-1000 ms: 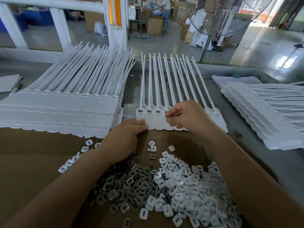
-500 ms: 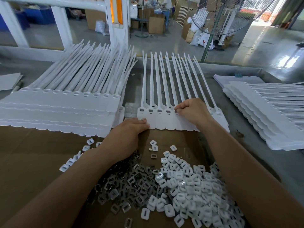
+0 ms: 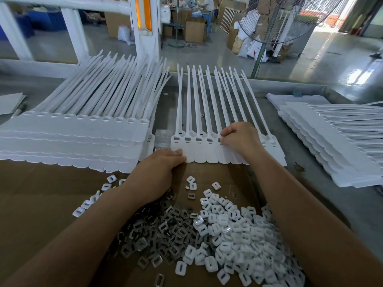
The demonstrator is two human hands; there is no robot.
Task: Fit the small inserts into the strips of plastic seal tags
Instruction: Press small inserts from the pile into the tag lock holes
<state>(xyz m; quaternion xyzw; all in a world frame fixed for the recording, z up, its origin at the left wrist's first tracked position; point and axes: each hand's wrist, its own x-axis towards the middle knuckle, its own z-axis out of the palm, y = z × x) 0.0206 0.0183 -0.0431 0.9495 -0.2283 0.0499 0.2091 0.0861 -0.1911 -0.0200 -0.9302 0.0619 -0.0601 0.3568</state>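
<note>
A strip of white plastic seal tags (image 3: 204,150) lies flat in front of me, tails pointing away. Its leftmost sockets hold dark inserts. My right hand (image 3: 238,139) pinches a small insert at the fifth socket, fingertips pressed onto the tag head. My left hand (image 3: 159,168) rests palm down with its fingers on the strip's lower left edge, holding it in place. A heap of loose parts lies on the cardboard (image 3: 37,195) near me: dark metal inserts (image 3: 165,230) on the left, white plastic caps (image 3: 234,237) on the right.
A tall stack of tag strips (image 3: 78,137) fills the left side. Another stack (image 3: 339,146) lies on the right. A white machine frame (image 3: 143,32) and the table's far edge stand behind. A fan stand (image 3: 259,56) rises beyond the table.
My right hand has moved up from the strip's lower edge to the row of sockets and now presses at the fifth one. My left hand has stayed put.
</note>
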